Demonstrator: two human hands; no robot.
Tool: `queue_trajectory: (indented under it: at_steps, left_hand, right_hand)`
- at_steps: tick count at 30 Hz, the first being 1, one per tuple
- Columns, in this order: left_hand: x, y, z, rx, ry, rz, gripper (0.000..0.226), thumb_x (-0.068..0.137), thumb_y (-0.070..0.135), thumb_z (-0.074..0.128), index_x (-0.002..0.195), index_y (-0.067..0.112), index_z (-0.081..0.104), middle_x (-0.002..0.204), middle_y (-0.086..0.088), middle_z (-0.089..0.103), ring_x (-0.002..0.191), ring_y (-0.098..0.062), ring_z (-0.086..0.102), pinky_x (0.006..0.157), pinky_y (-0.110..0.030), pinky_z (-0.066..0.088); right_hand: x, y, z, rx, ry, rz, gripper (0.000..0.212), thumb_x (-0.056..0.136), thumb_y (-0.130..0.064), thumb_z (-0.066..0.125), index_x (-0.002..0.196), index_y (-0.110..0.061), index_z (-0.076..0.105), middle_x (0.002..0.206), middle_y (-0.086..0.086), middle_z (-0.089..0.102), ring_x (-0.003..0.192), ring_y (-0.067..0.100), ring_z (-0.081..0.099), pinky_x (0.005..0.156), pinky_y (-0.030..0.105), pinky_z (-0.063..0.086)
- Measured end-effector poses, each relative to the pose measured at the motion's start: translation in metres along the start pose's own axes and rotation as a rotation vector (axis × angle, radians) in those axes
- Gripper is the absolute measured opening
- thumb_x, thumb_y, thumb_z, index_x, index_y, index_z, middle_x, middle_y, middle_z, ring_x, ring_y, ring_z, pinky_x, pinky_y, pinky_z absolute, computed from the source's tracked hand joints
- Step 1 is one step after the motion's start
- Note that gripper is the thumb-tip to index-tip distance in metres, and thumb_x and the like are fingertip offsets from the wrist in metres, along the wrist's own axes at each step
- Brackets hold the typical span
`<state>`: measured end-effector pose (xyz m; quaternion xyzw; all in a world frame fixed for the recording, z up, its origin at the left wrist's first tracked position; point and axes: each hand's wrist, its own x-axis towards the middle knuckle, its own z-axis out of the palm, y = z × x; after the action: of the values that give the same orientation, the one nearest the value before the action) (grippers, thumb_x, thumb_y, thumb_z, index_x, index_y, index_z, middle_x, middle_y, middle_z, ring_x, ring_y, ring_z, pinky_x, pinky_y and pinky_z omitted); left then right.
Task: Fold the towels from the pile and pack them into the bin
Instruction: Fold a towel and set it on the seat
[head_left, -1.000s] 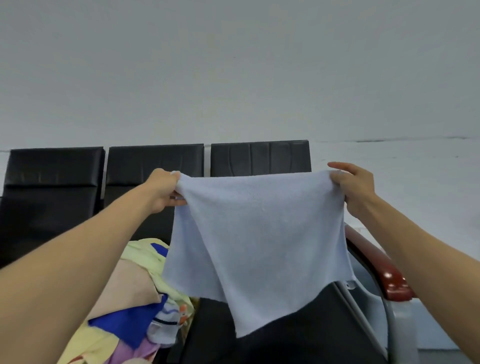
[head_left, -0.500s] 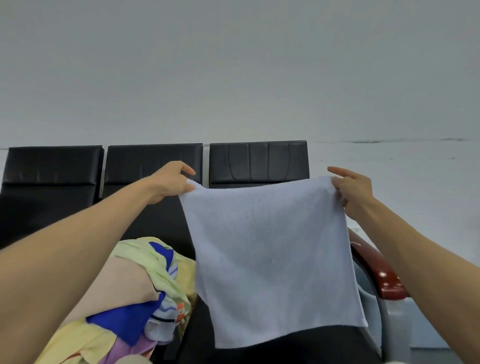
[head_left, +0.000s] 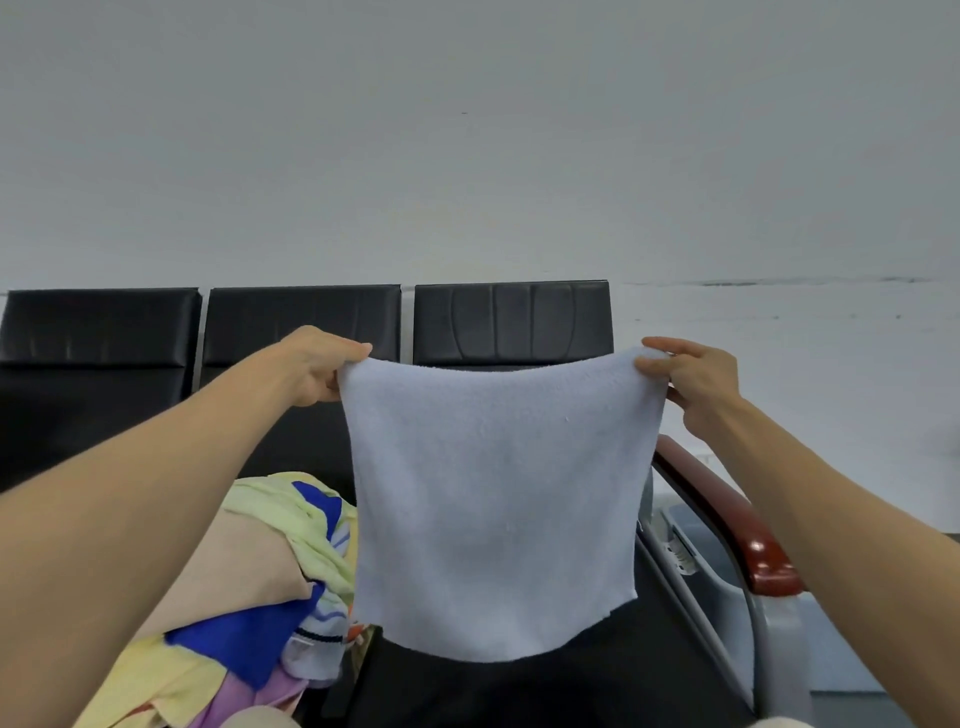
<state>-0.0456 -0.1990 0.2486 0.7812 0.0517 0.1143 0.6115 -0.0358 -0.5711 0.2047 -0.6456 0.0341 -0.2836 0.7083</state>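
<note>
A pale blue square terry towel (head_left: 498, 509) is held up in the centre of the frame, hanging flat above the black padded bench seat (head_left: 519, 696). Its top corners are pinched, one by the left hand (head_left: 317, 371) at centre left and one by the right hand (head_left: 696, 384) at centre right, with fingers and thumb closed on the cloth. It is spread this way, it is judged, so that the edges can be squared before a first fold. The heaped pile of coloured towels (head_left: 260, 587) lies at lower left. A grey plastic container (head_left: 711, 571), perhaps the bin, is glimpsed beyond the reddish-brown armrest (head_left: 727, 514).
</note>
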Motion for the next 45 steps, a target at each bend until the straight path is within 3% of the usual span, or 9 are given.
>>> queue_trajectory:
  at_steps: [5, 8, 11, 15, 18, 25, 32, 38, 45]
  left_hand:
    - [-0.004, 0.003, -0.013, 0.165, -0.158, 0.061, 0.033, 0.077, 0.003, 0.076, 0.109, 0.008, 0.068, 0.116, -0.009, 0.059, 0.109, -0.028, 0.055, 0.091, -0.04, 0.049]
    - [-0.003, -0.002, -0.01, 0.547, -0.048, 0.241, 0.029, 0.078, -0.002, 0.074, 0.106, 0.008, 0.071, 0.117, -0.009, 0.056, 0.106, -0.024, 0.05, 0.094, -0.038, 0.048]
    - [0.002, -0.009, -0.003, 0.775, 0.116, 0.384, 0.02, 0.087, 0.01, 0.069, 0.106, 0.004, 0.072, 0.113, -0.011, 0.062, 0.095, -0.019, 0.051, 0.082, -0.031, 0.043]
    - [0.014, -0.018, 0.002, 0.824, 0.261, 0.458, 0.019, 0.087, 0.018, 0.07, 0.1, 0.004, 0.074, 0.11, -0.015, 0.064, 0.089, -0.023, 0.059, 0.074, -0.029, 0.044]
    - [0.016, -0.026, 0.01, 0.84, 0.294, 0.49, 0.021, 0.089, 0.019, 0.068, 0.101, 0.003, 0.073, 0.101, -0.013, 0.066, 0.082, -0.021, 0.058, 0.074, -0.028, 0.044]
    - [0.014, -0.035, 0.015, 0.864, 0.303, 0.562, 0.022, 0.095, 0.019, 0.059, 0.109, 0.004, 0.069, 0.105, -0.017, 0.066, 0.092, -0.029, 0.062, 0.076, -0.033, 0.046]
    - [0.011, -0.038, 0.02, 0.876, 0.285, 0.578, 0.019, 0.096, 0.008, 0.055, 0.112, 0.003, 0.064, 0.107, -0.019, 0.063, 0.095, -0.031, 0.061, 0.081, -0.033, 0.046]
    - [0.01, -0.032, 0.016, 0.884, 0.243, 0.556, 0.019, 0.095, 0.003, 0.055, 0.112, 0.0, 0.063, 0.108, -0.02, 0.062, 0.088, -0.026, 0.056, 0.081, -0.032, 0.045]
    - [0.012, -0.018, 0.004, 0.869, 0.165, 0.505, 0.019, 0.096, 0.012, 0.056, 0.111, 0.002, 0.063, 0.108, -0.017, 0.063, 0.087, -0.022, 0.054, 0.08, -0.032, 0.045]
  right_hand:
    - [0.004, -0.004, 0.005, -0.037, -0.003, -0.015, 0.037, 0.072, 0.003, 0.076, 0.099, -0.023, 0.074, 0.113, 0.005, 0.067, 0.11, 0.023, 0.062, 0.101, 0.036, 0.049]
    - [0.002, -0.005, 0.008, -0.081, -0.03, -0.033, 0.042, 0.074, 0.009, 0.07, 0.103, -0.021, 0.073, 0.118, 0.006, 0.066, 0.113, 0.022, 0.059, 0.104, 0.033, 0.046]
    - [-0.003, -0.003, 0.01, -0.238, -0.003, -0.116, 0.04, 0.073, 0.004, 0.074, 0.106, -0.018, 0.074, 0.114, 0.003, 0.067, 0.109, 0.017, 0.059, 0.099, 0.026, 0.045]
    - [-0.009, 0.003, 0.014, -0.573, 0.009, -0.27, 0.026, 0.074, 0.002, 0.073, 0.096, -0.011, 0.076, 0.099, 0.009, 0.071, 0.096, 0.021, 0.064, 0.086, 0.025, 0.05]
    - [-0.004, 0.012, 0.02, -0.707, 0.071, -0.32, 0.014, 0.084, -0.011, 0.069, 0.097, -0.013, 0.074, 0.106, 0.01, 0.069, 0.097, 0.027, 0.063, 0.085, 0.033, 0.051]
    - [-0.003, 0.029, 0.024, -0.87, 0.043, -0.218, 0.025, 0.097, -0.023, 0.047, 0.112, -0.004, 0.052, 0.11, 0.016, 0.057, 0.092, 0.033, 0.054, 0.074, 0.036, 0.042]
    - [-0.007, 0.018, 0.02, -0.733, 0.099, -0.307, 0.011, 0.084, -0.005, 0.061, 0.092, -0.012, 0.06, 0.096, 0.008, 0.062, 0.084, 0.024, 0.056, 0.071, 0.031, 0.046]
    - [-0.01, 0.007, 0.015, -0.597, 0.055, -0.256, 0.025, 0.074, 0.004, 0.069, 0.093, -0.012, 0.069, 0.096, 0.012, 0.068, 0.09, 0.025, 0.064, 0.077, 0.032, 0.053]
    - [-0.01, -0.006, 0.011, -0.507, 0.053, -0.204, 0.013, 0.075, -0.006, 0.075, 0.086, -0.012, 0.076, 0.089, 0.006, 0.07, 0.088, 0.023, 0.065, 0.078, 0.034, 0.057]
